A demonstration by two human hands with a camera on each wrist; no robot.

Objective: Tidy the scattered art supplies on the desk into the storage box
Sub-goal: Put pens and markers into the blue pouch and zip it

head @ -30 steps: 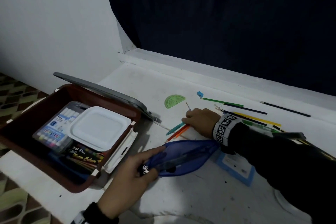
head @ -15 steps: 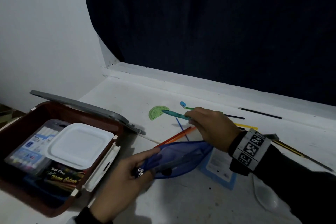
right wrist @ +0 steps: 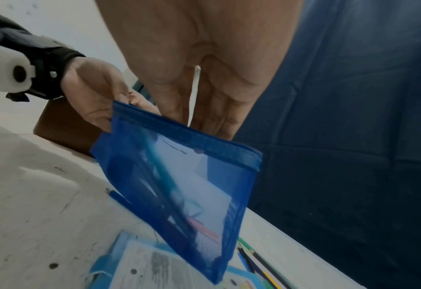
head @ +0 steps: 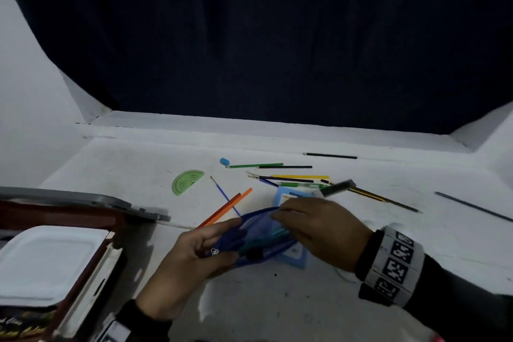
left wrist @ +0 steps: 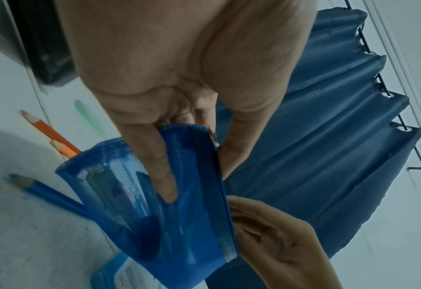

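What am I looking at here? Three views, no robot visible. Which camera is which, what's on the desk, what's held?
There is no machine: a person works with bare hands and wears three cameras. The wide picture comes from the head; the two close ones look along each wrist at the fingers.

The left hand grips one end of a blue mesh pouch, and the right hand has its fingers at the pouch's open top edge. A teal pen shows through the mesh.

On the white desk lie loose pencils, two orange pencils, a green protractor, a blue sharpener and a light-blue packet under the pouch. The brown storage box stands open at the left.
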